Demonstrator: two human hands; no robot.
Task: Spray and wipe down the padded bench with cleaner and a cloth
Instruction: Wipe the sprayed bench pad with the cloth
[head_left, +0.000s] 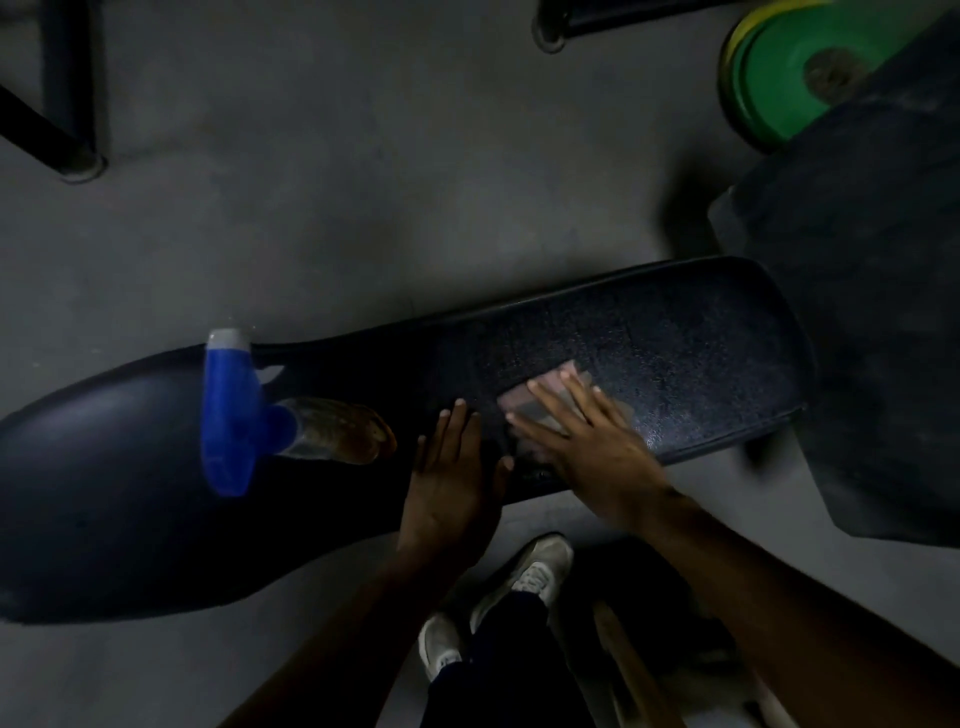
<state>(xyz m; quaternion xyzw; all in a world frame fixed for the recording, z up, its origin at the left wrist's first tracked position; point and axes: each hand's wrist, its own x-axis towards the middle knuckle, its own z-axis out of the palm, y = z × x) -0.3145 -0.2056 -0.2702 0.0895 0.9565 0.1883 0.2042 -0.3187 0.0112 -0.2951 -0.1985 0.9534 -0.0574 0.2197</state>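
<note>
Looking down, I note my left hand (453, 478) flat and released on the padded bench (649, 353); right hand (587, 441) pressing a cloth (519, 408) flat, fingers spread. Spray bottle (244, 415) lies left on the padding.

The left hand (454, 483) is laid flat, palm down, fingers held together. The right hand (582, 441) is spread flat with fingers splayed, just beside it. Both forearms are extended forward.

Green weight plate (789, 67), grey floor (363, 182), shoes (530, 577)
</note>
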